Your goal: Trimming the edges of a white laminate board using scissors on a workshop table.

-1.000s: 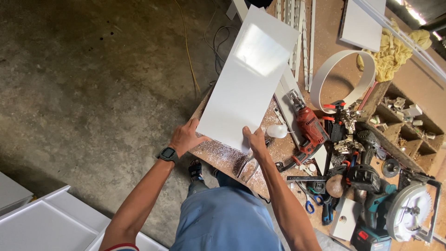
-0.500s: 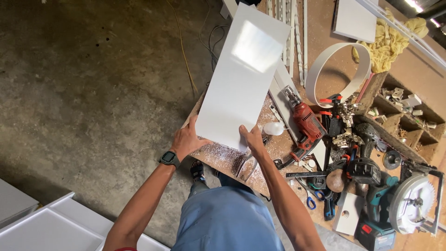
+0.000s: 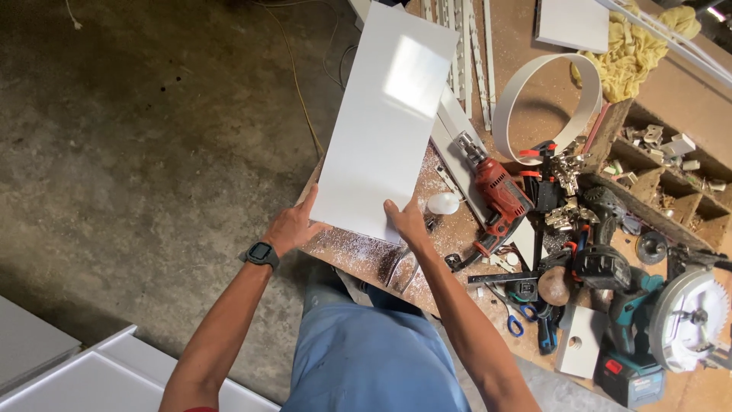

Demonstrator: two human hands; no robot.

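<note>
A long white rectangular panel [image 3: 381, 122] lies over the near-left corner of a wooden workbench [image 3: 358, 255], its far end reaching up the bench. My left hand [image 3: 293, 227], with a black watch on the wrist, grips the panel's near-left corner. My right hand [image 3: 408, 221] holds the near edge at the right corner, thumb on top. Sawdust covers the bench just below the panel.
A red power drill [image 3: 499, 191] lies right of the panel, next to a small white round object [image 3: 444, 203]. Further right are clamps, a circular saw [image 3: 686, 320], blue-handled scissors [image 3: 515, 320], a white curved strip [image 3: 549, 107] and yellow cloth [image 3: 633, 46]. White panels [image 3: 69, 378] lie on the concrete floor.
The panel and both hands have shifted slightly toward the left and near edge of the bench; the grip is unchanged.
</note>
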